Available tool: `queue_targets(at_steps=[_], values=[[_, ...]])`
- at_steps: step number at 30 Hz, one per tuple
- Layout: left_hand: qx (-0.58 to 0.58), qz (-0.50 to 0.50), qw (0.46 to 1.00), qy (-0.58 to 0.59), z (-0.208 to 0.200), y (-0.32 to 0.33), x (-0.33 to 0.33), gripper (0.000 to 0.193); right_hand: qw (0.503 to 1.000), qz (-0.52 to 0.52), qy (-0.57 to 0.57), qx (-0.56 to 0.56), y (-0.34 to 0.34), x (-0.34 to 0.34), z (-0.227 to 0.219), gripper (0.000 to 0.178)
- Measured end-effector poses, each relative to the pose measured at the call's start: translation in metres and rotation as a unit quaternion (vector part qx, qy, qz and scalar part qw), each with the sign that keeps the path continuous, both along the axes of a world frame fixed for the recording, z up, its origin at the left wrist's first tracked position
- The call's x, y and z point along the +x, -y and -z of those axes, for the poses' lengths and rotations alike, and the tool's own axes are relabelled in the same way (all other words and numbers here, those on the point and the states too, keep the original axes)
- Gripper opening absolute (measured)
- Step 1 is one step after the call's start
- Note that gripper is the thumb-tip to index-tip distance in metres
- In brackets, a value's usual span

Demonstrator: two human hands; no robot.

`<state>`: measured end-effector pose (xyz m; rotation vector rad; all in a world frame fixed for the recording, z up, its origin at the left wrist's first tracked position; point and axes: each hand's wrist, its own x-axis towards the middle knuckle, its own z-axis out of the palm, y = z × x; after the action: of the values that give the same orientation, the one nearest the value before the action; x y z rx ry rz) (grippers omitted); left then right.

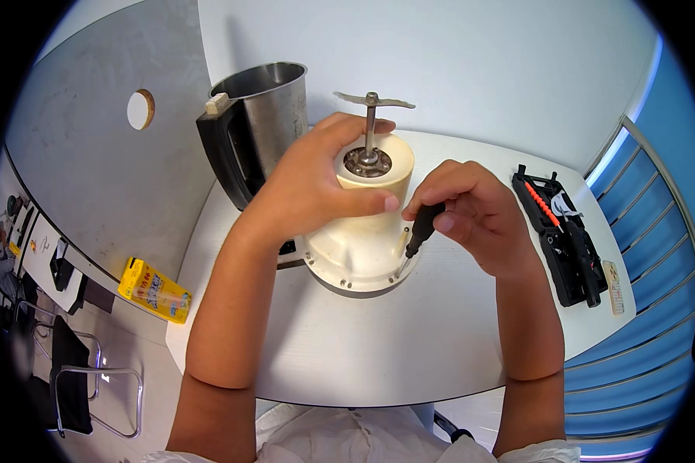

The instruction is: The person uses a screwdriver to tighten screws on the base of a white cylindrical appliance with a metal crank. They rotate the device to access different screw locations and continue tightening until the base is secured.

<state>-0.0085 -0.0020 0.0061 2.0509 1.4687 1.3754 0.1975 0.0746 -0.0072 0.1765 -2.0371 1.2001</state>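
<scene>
A cream-coloured soymilk maker head point(347, 247) stands upside down on the white table, its metal shaft and flat blade point(372, 100) pointing up. My left hand point(316, 177) is wrapped round the narrower upper part, thumb across the near side. In my right hand point(475, 216) is a black-handled screwdriver point(422, 229), tilted, its tip down at the right edge of the wide flange. Several screw holes show along that flange. Whether the tip sits in a screw I cannot tell. Behind my left arm stands a steel jug point(274, 108) with a black handle.
At the right of the table point(440, 347) lies an open black tool case point(560, 239) with an orange-red shaft in it. Beside it is a small clear strip of parts point(614, 287). A yellow package point(154, 291) lies at the left edge. A grey panel point(116, 154) rises on the left.
</scene>
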Motion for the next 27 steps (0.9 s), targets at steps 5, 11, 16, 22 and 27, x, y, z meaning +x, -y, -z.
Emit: queue_targets(at_steps=[5, 11, 16, 22, 27], values=[[-0.009, 0.0, 1.0, 0.016, 0.0, 0.003, 0.0, 0.073, 0.999, -0.008, 0.023, 0.023, -0.013, 0.004, 0.004, 0.013], [0.016, -0.003, 1.0, 0.016, 0.003, -0.001, -0.001, 0.072, 0.999, 0.018, -0.017, -0.02, 0.001, -0.003, 0.003, 0.014], [0.016, -0.009, 1.0, 0.014, 0.003, 0.0, -0.002, 0.071, 0.995, 0.006, -0.015, -0.099, 0.006, -0.008, 0.007, 0.014], [0.012, -0.006, 1.0, 0.006, 0.002, 0.0, -0.002, 0.072, 0.989, -0.037, -0.028, -0.139, 0.001, -0.011, 0.013, 0.016], [0.007, -0.001, 1.0, 0.005, 0.001, 0.0, -0.002, 0.072, 0.969, -0.088, -0.031, -0.228, 0.009, -0.015, 0.015, 0.023]])
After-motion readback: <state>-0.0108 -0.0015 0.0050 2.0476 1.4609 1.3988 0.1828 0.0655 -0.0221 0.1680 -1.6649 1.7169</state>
